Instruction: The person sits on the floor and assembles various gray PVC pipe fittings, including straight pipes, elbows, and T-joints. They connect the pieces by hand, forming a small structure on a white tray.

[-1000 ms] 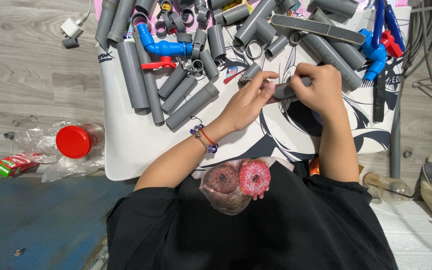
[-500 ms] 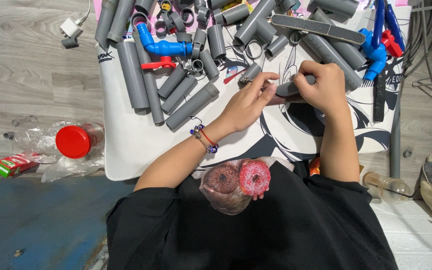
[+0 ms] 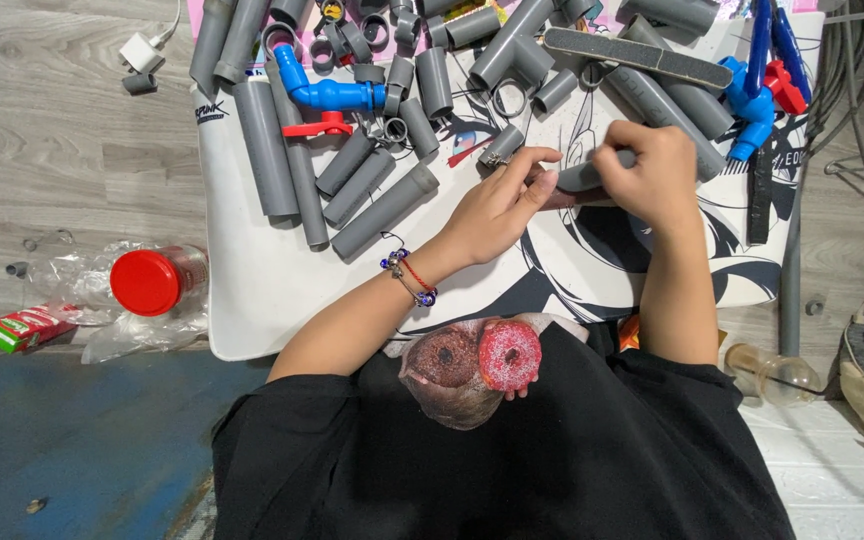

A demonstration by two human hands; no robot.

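1. While the right hand [image 3: 652,172] curls its fingers tightly around a short grey pipe piece [image 3: 584,178], only the left end of that piece shows beyond the knuckles.
2. The left hand [image 3: 497,208], which wears a beaded bracelet [image 3: 407,277], stretches its fingers [image 3: 540,185] to that free end. They touch it, but whether they pinch it or only steady it cannot be told.
3. The piece is held just above a white printed board [image 3: 252,300], near its middle.
4. Judging by the grip, the work in hand is fitting or dressing the pipe's end. A next move would call for a firm right hand and fine left fingertips.
5. Further out on the board lie loose grey pipes [image 3: 384,211], rings, a blue pipe elbow [image 3: 324,92] and a long sanding stick [image 3: 632,57].
6. On the wooden floor [image 3: 42,130] to the left stands a red-lidded jar [image 3: 148,282].
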